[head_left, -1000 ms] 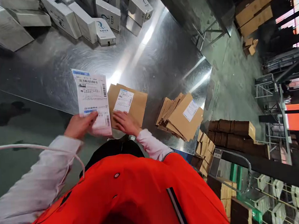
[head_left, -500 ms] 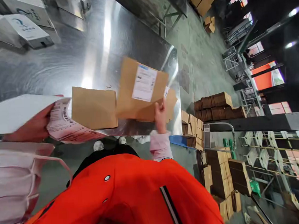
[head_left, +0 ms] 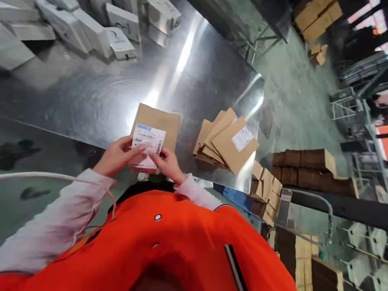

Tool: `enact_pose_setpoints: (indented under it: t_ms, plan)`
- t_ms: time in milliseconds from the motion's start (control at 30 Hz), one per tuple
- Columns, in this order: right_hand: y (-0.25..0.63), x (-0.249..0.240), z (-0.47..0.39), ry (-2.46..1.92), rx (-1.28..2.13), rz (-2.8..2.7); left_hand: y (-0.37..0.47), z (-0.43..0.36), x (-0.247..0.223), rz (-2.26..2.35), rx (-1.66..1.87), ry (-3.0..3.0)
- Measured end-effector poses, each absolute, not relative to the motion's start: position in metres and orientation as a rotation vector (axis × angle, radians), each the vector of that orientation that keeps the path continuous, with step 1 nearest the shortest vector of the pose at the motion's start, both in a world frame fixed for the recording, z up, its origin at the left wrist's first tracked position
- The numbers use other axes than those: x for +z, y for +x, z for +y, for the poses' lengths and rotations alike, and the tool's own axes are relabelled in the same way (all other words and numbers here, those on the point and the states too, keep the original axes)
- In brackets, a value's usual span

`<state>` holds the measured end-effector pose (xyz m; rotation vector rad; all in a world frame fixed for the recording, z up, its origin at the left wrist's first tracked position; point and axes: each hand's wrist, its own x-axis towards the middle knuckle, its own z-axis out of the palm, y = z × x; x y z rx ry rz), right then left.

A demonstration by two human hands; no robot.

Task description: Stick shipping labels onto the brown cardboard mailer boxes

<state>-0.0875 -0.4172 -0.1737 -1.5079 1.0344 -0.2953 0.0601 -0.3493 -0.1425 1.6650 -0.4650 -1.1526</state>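
Observation:
A printed label (head_left: 151,135) is held over the near left part of a flat brown cardboard mailer (head_left: 162,121) at the metal table's front edge. My left hand (head_left: 117,157) grips the label's left side, thumb and fingers pressed together. From the right, my right hand (head_left: 169,164) pinches the label's lower right part, its fingertips close to my left thumb. Whether the label touches the mailer cannot be made out. To the right lies a fanned pile of brown mailers (head_left: 214,136), the top one bearing a white label (head_left: 242,138).
White boxes (head_left: 121,42) stand along the back left of the metal table (head_left: 91,90). A white cable (head_left: 54,175) crosses near my left arm. Cardboard stacks (head_left: 266,189) stand beyond the table's right end, next to a blue container (head_left: 236,198).
The labelled mailer my right hand held now lies on the right pile, let go. Both hands have come together at the label over the middle mailer. The view has shifted left.

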Motion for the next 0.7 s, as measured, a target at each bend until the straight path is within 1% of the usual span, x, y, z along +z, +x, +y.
enact_pose_setpoints:
  t_ms: [100,167,300,367,533,700]
  plan:
    - [-0.085,-0.162,-0.435,-1.459,-0.264,0.961,0.067,-0.345,-0.155,-0.304,-1.105,1.650]
    - [-0.080,-0.153,-0.451,-1.560,-0.294,0.957,0.063,-0.344,-0.165,-0.229,-1.145,1.640]
    - [-0.068,-0.152,-0.468,-1.787,-0.169,0.931,0.049,-0.352,-0.187,-0.097,-1.101,1.624]
    - [-0.062,-0.161,-0.476,-1.856,-0.148,0.965,0.046,-0.360,-0.198,-0.056,-1.103,1.601]
    - [-0.036,-0.199,-0.529,-2.084,-0.206,1.153,0.048,-0.373,-0.224,-0.010,-1.438,1.372]
    - [-0.010,-0.240,-0.585,-2.192,-0.134,1.442,0.043,-0.363,-0.245,0.073,-1.550,1.362]
